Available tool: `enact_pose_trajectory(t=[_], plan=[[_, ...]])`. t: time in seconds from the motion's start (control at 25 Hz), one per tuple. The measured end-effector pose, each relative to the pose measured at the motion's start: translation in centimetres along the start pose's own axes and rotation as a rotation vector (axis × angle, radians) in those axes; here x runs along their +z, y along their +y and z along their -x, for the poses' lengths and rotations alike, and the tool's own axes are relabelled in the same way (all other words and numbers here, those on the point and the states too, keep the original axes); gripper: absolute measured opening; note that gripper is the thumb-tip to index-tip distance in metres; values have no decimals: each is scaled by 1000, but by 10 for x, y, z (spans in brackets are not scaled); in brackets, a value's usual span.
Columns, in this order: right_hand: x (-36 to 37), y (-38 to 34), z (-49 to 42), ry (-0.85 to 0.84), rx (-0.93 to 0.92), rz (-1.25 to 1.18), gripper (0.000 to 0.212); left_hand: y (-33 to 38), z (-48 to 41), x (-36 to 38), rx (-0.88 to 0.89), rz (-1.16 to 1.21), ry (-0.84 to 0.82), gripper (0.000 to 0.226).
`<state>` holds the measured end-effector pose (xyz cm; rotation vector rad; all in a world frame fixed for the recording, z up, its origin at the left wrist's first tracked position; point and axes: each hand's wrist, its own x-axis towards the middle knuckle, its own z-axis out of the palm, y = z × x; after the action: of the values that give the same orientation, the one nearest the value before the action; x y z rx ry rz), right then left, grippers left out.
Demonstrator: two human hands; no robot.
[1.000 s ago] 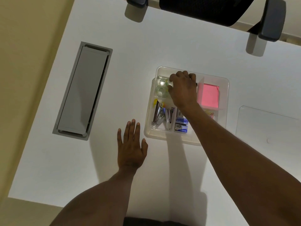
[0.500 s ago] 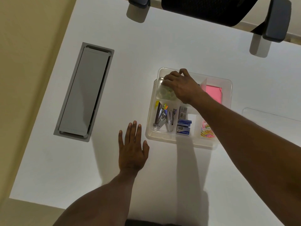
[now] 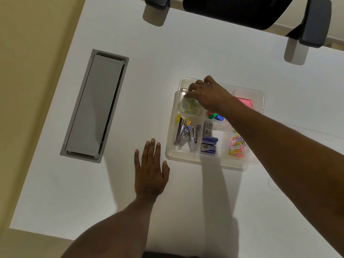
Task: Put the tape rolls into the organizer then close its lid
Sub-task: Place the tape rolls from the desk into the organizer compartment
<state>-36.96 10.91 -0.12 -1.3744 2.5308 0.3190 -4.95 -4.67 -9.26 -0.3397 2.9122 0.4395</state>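
Surface: white desk [image 3: 186,53] beside a beige wall, a black chair [image 3: 242,10] at 12 o'clock.
Hatch: grey cable hatch [image 3: 95,106] set in the desk at 9 o'clock, its cover down.
Organizer: clear divided organizer [image 3: 260,101] at about 2 o'clock from the desk's middle, open at the top.
Tapes: clear tape rolls [image 3: 188,106] lie in the organizer's 10 o'clock compartment.
Other contents: staplers [image 3: 186,135] at 8 o'clock, staple boxes [image 3: 209,145] at 6, paper clips [image 3: 237,144] at 4, pink notes [image 3: 245,103] at 2, coloured clips [image 3: 216,116] near the middle.
Right hand [image 3: 208,94]: reaches over the tape compartment, fingers curled down to the rolls; whether they grip one I cannot tell.
Left hand [image 3: 150,172]: flat on the desk, palm down, fingers spread a little, just beside the organizer's 8 o'clock corner, not touching it.
Lid: clear lid [image 3: 316,131] flat on the desk at 3 o'clock of the organizer, mostly hidden by the right arm.
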Motion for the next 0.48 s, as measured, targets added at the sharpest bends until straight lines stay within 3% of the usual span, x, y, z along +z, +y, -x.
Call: enact_pose_trajectory(t=[0.48], plan=[[-2,-9,-8,-10,-22,118,24,0,-2,1,-9,1,-22,70]])
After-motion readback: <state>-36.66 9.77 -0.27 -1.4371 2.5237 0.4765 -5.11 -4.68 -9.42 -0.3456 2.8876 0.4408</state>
